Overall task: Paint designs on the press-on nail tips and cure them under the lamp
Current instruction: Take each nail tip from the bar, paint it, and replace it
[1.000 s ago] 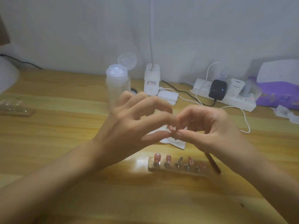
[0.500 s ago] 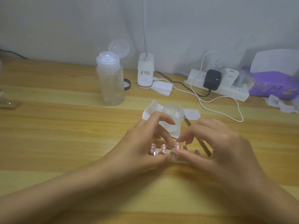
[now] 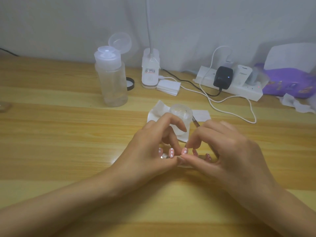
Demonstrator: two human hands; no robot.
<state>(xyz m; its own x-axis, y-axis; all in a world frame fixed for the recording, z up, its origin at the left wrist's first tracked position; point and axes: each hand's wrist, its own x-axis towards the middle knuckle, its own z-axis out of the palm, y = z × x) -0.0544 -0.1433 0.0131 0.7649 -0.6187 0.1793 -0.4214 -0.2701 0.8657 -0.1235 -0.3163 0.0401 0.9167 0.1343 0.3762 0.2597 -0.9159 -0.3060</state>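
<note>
Several pink nail tips with white dots [image 3: 171, 152] stand in a row on a small holder [image 3: 183, 166] lying on the wooden table. My left hand [image 3: 150, 151] rests on the holder's left end, its thumb along the front edge and its index finger curled above the tips. My right hand [image 3: 227, 151] covers the right end. Its fingertips touch the middle tip [image 3: 184, 150], and a thin brush [image 3: 195, 123] runs under its palm. Both thumbs meet in front of the holder. The white lamp base [image 3: 150, 72] stands at the back.
Just behind my hands a small clear jar [image 3: 181, 115] sits on a tissue [image 3: 157, 112]. Further back are an open clear bottle [image 3: 112, 79], a stack of white pads [image 3: 168, 86], a power strip [image 3: 239, 89] with trailing cables, and a purple pack [image 3: 287, 84].
Both hands came down from above the table onto the holder, and the view tilted down with them. Over the last half second they have barely moved.
</note>
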